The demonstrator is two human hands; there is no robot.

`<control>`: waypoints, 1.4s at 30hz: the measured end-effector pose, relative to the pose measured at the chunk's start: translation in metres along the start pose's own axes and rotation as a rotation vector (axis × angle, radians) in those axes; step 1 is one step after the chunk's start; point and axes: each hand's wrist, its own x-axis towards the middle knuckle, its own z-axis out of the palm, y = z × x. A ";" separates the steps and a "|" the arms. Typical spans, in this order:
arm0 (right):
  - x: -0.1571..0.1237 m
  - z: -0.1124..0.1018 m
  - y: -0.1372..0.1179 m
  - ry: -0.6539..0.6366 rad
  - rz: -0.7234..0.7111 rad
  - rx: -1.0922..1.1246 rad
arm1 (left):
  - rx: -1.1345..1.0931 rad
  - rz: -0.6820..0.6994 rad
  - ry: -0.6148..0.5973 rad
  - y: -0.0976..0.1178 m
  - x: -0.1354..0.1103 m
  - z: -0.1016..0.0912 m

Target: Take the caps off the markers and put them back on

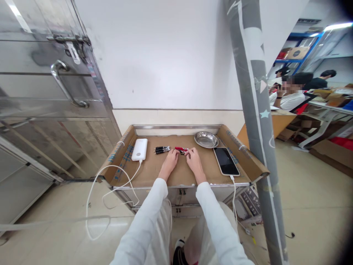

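Note:
Both my hands rest on a cardboard-lined work surface [154,167]. My left hand [170,161] and my right hand [193,159] meet at a small red and black pen-like piece [181,149], fingertips closed on it from either side. Just left of them lie a few black pens [162,149] side by side. White sleeves cover both forearms.
A white power bank [139,149] with a trailing white cable [110,184] lies at the left. A round steel dish [206,139] sits at the back right, a phone [226,161] in front of it. A grey wrapped pole [255,110] stands at the right; people sit beyond. A steel door [41,92] is at the left.

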 end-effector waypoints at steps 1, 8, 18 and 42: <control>0.000 0.000 0.000 0.004 0.003 -0.014 | 0.000 -0.001 0.006 0.000 0.000 -0.001; 0.000 0.000 0.000 -0.005 0.021 -0.151 | 0.058 -0.121 0.156 0.002 0.000 -0.007; 0.003 0.003 -0.002 -0.015 0.107 -0.369 | 0.084 -0.064 -0.015 0.000 0.001 -0.003; 0.001 -0.003 -0.018 -0.190 -0.156 -0.213 | 0.400 -0.287 0.209 0.007 -0.007 -0.018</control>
